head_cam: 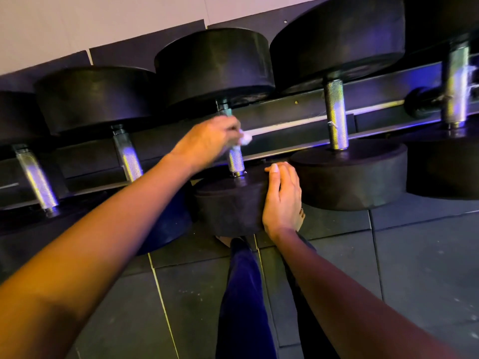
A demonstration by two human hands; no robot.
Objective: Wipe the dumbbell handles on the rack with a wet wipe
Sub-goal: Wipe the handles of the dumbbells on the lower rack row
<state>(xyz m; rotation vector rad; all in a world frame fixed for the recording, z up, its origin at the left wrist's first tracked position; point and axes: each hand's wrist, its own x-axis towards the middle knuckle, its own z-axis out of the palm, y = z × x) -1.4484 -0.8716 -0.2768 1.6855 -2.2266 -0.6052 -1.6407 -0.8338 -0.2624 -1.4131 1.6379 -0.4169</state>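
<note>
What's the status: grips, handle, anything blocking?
Left grip holds wipe on middle handle. Right grip rests on that dumbbell's near head. Nothing blocking the handle.

Dumbbells [220, 125] lie side by side on the rack [298, 110], against the wall [77, 27].

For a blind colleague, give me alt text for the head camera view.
The left hand wraps a white wet wipe around a dumbbell's metal handle on the rack, while the right hand rests on that dumbbell's near black weight. More dumbbells line the rack either side.
</note>
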